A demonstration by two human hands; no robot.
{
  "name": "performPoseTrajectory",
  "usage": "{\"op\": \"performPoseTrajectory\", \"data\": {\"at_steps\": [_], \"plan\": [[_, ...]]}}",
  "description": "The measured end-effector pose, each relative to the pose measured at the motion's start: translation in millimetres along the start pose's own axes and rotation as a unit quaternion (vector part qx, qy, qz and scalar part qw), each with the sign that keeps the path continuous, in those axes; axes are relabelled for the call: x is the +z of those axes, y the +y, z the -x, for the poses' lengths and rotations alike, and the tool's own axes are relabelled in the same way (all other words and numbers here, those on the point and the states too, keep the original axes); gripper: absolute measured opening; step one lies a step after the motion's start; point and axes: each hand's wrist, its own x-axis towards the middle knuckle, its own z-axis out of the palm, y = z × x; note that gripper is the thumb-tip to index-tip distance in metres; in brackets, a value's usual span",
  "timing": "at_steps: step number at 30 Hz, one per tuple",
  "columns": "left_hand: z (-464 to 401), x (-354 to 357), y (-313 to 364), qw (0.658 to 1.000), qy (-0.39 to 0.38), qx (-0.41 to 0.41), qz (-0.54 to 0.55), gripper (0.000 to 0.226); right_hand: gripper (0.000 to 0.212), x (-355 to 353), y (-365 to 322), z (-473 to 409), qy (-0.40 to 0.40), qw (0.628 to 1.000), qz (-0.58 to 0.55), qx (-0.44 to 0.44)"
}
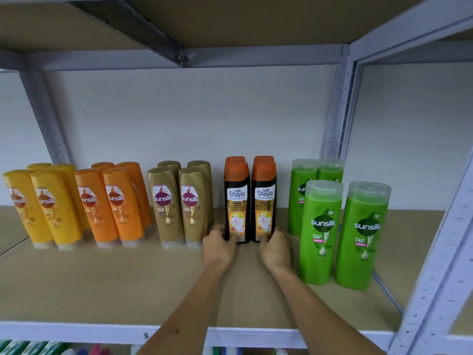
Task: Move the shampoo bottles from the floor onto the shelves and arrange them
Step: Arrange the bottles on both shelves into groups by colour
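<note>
Two hands, left hand [219, 245] and right hand [275, 248], grip black Shayla bottles [250, 201].

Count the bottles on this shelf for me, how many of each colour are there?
Yellow bottles: 4
Orange bottles: 4
Gold bottles: 4
Black bottles with orange caps: 4
Green bottles: 4
Total: 20

The left hand and right hand are gripping the two front black ones.
</note>
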Motion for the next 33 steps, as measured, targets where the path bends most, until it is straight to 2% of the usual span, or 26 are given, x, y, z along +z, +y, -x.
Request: {"op": "performPoseTrajectory", "data": {"at_steps": [7,15,22,25,27,30,33], "plan": [[2,0,0,1.0,-0.001,-0.005,0.008,0.042,0.022,-8,4,12,-0.006,0.999,-0.013,-0.042],[23,-11,0,1.0,-0.017,0.015,-0.011,0.027,0.049,-29,12,44,-0.061,0.994,0.029,-0.09],[64,-17,4,0.979,-0.099,0.13,-0.119,0.014,0.028,-63,35,93,-0.078,0.988,-0.076,-0.106],[82,-13,16,0.972,-0.113,0.161,-0.129,0.021,0.021,-80,50,105,-0.026,0.988,-0.114,-0.098],[92,-7,24,0.974,-0.114,0.162,-0.108,0.022,0.019,-92,57,114,0.064,0.983,-0.145,-0.089],[105,9,35,0.977,-0.127,0.16,-0.059,0.024,0.024,-109,67,121,0.205,0.96,-0.166,-0.092],[117,31,48,0.976,-0.15,0.154,-0.019,0.044,0.038,-119,75,116,0.254,0.953,-0.131,-0.096]]}}
